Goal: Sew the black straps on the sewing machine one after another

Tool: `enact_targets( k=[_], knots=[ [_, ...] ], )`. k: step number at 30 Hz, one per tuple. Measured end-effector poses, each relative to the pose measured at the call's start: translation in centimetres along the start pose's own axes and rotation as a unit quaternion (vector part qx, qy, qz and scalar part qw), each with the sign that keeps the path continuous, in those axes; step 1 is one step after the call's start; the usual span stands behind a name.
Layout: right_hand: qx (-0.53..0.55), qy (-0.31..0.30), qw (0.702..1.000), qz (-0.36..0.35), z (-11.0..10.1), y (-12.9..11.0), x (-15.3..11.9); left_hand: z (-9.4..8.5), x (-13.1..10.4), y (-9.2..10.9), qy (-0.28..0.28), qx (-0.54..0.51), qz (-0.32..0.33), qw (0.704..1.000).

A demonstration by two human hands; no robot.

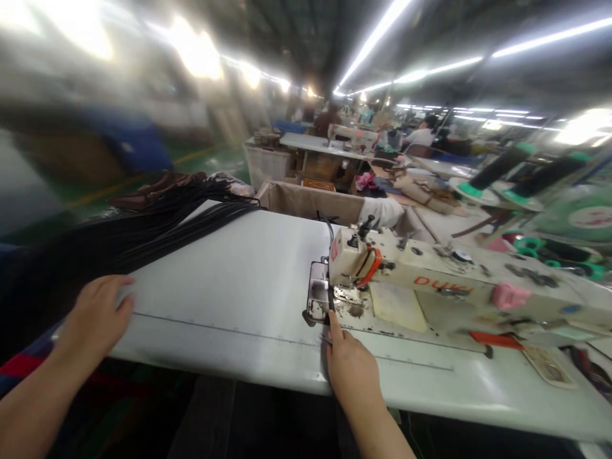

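Observation:
My right hand (354,366) is at the front of the sewing machine (411,274), its index finger stretched along a narrow black strip (331,298) beside the needle plate (348,295). The other fingers are folded under, so the grip is partly hidden. Thin dark points poke out left of this hand; I cannot make out what they belong to. My left hand (98,312) is over the table's left edge, thumb and fingers apart, with nothing seen between them. Just beyond it lies a bundle of long black strips (176,236), spilling off the left side.
A printed ruler line (239,330) runs along the front of the white tabletop (229,274). Behind the table is a cloth-lined bin (310,201). Thread cones (497,171) stand at the right. Other workstations and a seated person (421,135) are farther back.

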State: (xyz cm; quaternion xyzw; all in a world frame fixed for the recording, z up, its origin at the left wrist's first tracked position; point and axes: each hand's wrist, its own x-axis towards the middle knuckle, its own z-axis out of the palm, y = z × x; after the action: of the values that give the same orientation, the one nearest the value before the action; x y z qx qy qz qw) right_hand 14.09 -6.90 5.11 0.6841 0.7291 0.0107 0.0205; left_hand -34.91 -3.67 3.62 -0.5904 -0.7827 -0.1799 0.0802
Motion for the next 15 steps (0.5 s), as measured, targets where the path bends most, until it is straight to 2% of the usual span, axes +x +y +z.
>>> enact_targets(
  k=[4, 7, 9, 12, 15],
  knots=[
    [0.012, -0.010, 1.000, 0.008, -0.4, -0.2, -0.1, 2.6, -1.2, 11.4, -0.032, -0.140, 0.159, 0.977],
    [0.016, -0.014, 1.000, 0.013, -0.4, -0.1, -0.1, 4.7, -3.5, 19.3, -0.077, -0.218, 0.250, 0.940],
    [0.015, -0.015, 1.000, 0.012, -0.2, -0.1, -0.1, 5.6, -5.1, 23.9, -0.102, -0.234, 0.326, 0.910],
    [0.022, -0.007, 1.000, 0.004, 0.1, 0.1, -0.3, 6.2, -7.0, 29.3, -0.124, -0.220, 0.415, 0.874],
    [0.059, 0.010, 0.998, 0.000, 0.2, 0.6, -0.7, 6.4, -8.0, 32.1, -0.115, -0.197, 0.448, 0.864]
  ],
)
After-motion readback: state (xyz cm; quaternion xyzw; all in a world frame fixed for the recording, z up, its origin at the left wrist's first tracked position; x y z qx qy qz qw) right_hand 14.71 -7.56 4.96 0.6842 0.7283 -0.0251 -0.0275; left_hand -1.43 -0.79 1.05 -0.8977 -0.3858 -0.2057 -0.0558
